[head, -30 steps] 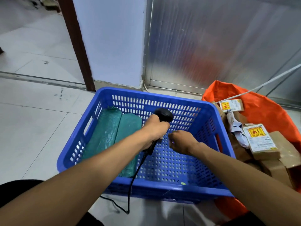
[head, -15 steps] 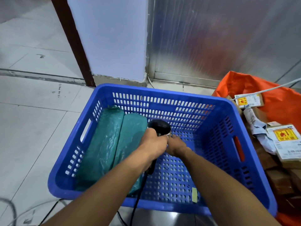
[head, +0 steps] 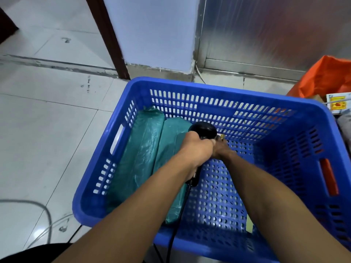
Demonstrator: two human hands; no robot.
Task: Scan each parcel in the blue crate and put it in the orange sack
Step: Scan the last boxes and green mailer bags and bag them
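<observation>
The blue crate (head: 209, 85) stands on the floor below me. Two teal plastic-wrapped parcels (head: 140, 154) lie side by side along its left wall. My left hand (head: 197, 149) grips the black scanner (head: 204, 130) by its handle, head pointing at the crate's far side. My right hand (head: 223, 150) sits right beside it, low in the crate. Its fingers are hidden behind the scanner and left hand. A small pale item with a yellow bit (head: 220, 137) peeks out at its fingertips. The orange sack (head: 321, 78) shows at the right edge.
A labelled box (head: 338, 104) lies in the sack's mouth. The scanner's black cable (head: 178, 221) runs over the crate's near rim. A grey cable (head: 45, 215) curls on the tiled floor at left. A white pillar and a metal wall panel stand behind the crate.
Both hands have moved forward and down toward the crate's far side, coming together. My view has shifted left, so the sack has slid to the right edge.
</observation>
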